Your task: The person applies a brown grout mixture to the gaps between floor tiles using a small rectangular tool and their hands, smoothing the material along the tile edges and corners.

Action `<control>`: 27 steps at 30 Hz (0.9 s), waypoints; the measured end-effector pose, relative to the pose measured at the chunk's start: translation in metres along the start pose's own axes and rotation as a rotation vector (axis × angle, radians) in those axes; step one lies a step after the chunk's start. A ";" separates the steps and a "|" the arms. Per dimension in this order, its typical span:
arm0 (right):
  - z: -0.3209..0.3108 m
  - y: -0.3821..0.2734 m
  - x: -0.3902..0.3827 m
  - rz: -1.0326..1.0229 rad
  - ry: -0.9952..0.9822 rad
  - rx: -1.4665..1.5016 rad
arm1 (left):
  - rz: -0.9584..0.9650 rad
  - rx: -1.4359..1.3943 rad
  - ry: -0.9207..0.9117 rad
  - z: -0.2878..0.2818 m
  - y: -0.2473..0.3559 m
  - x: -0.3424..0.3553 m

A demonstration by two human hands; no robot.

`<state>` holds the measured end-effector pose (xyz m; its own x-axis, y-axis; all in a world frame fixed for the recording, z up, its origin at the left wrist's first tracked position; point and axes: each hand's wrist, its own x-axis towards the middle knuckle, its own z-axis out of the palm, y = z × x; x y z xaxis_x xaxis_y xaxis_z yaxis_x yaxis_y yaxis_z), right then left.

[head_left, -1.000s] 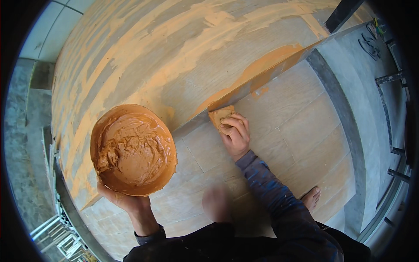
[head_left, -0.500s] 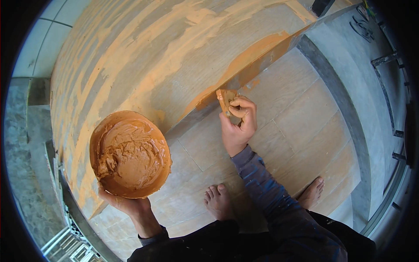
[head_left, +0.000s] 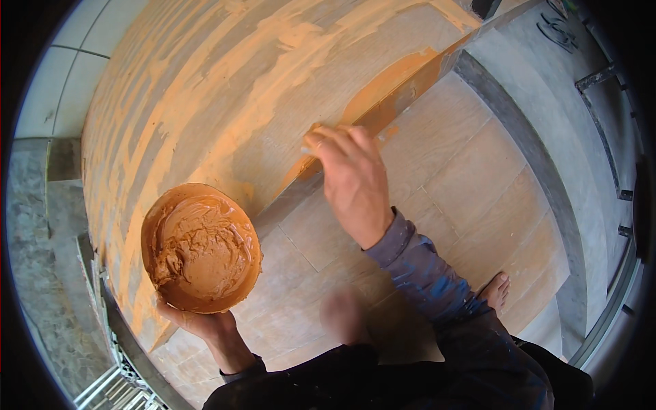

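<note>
The left hand (head_left: 202, 325) clasps a bowl (head_left: 205, 303) of orange paste (head_left: 208, 253) from below; the right hand (head_left: 357, 184) curls over a step (head_left: 273, 96), its grip hidden, contents indeterminable.

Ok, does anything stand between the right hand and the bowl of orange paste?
Nothing visible does: the bowl in the left hand is uncovered, and the gap from it to the right hand shows only the step and tiled floor.

There's two bare hands, left hand (head_left: 198, 324) plus right hand (head_left: 359, 184), two dark sleeves (head_left: 437, 273), two bare feet (head_left: 497, 290), one round tub (head_left: 244, 283), one batch of orange-brown paste (head_left: 205, 246). Orange streaks (head_left: 301, 33)? Way too many to count lol.
</note>
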<state>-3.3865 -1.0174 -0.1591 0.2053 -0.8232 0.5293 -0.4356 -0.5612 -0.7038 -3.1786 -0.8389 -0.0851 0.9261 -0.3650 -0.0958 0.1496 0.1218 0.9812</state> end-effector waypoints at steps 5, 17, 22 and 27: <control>-0.003 -0.050 -0.043 -0.021 -0.224 0.191 | 0.048 0.009 -0.012 0.012 0.019 -0.015; 0.007 0.073 -0.041 0.236 0.652 0.185 | 0.016 0.005 -0.022 0.043 -0.020 -0.058; -0.006 0.056 -0.076 0.174 0.454 0.317 | 0.012 0.018 -0.031 0.069 -0.011 -0.073; -0.056 0.104 0.002 0.268 0.663 0.192 | 0.010 0.034 -0.044 0.079 -0.017 -0.073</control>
<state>-3.4803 -1.0727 -0.2045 -0.4854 -0.7438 0.4595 -0.2225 -0.4032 -0.8877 -3.2762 -0.8872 -0.0812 0.9113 -0.4041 -0.0791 0.1276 0.0946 0.9873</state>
